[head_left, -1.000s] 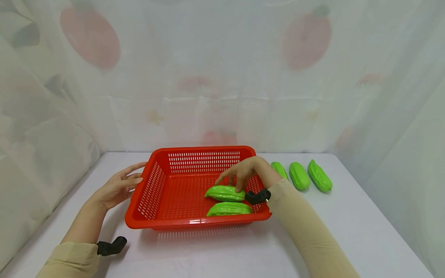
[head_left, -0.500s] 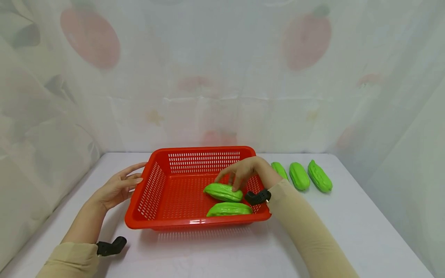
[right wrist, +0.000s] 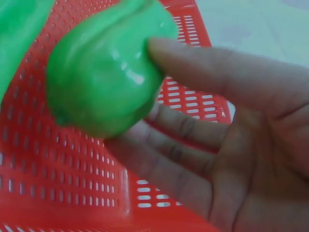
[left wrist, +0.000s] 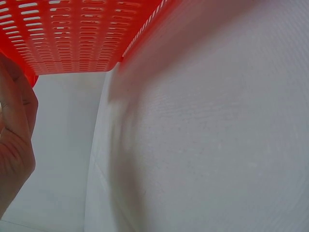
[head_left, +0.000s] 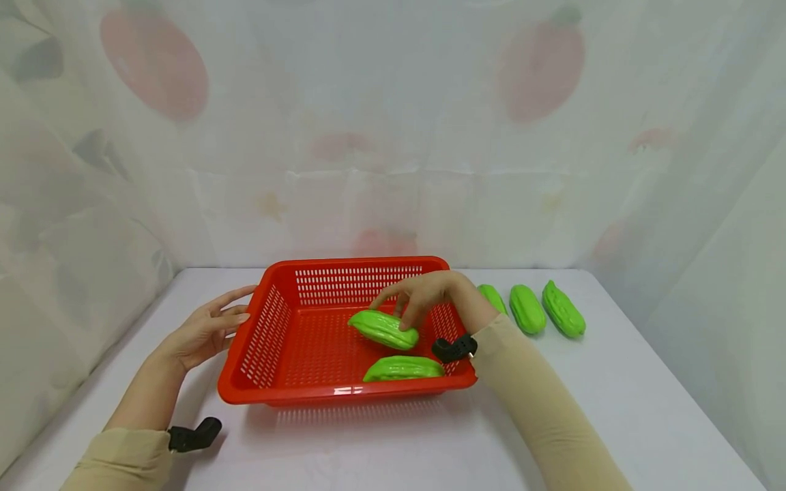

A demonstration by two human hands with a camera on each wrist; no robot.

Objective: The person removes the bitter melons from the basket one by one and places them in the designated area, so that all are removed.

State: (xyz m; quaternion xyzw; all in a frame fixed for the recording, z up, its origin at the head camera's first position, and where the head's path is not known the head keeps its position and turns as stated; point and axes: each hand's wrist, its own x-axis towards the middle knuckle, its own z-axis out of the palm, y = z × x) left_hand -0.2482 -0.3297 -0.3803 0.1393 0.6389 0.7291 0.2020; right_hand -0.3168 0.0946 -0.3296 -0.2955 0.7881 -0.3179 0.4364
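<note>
A red plastic basket [head_left: 344, 392] with slotted walls stands on the white table. My right hand [head_left: 424, 296] reaches into it and pinches a green bitter melon [head_left: 382, 329] between thumb and fingers. In the right wrist view the bitter melon [right wrist: 108, 72] is seen end-on, tilted above the basket floor. A second bitter melon [head_left: 403, 368] lies along the basket's near wall. My left hand [head_left: 205, 331] holds the basket's left rim, with some fingers hidden behind it. The left wrist view shows bent fingers [left wrist: 21, 104] beside the basket's outer wall [left wrist: 72, 36].
To the right of the basket, bitter melons lie side by side on the table: one partly hidden behind my right arm [head_left: 493, 299], one in the middle [head_left: 528, 310], one farthest right [head_left: 563, 310]. A pale patterned curtain [head_left: 393, 170] surrounds the table.
My right hand has raised the pinched bitter melon and shifted it to the left and away from the one at the near wall. The left hand keeps its place on the rim.
</note>
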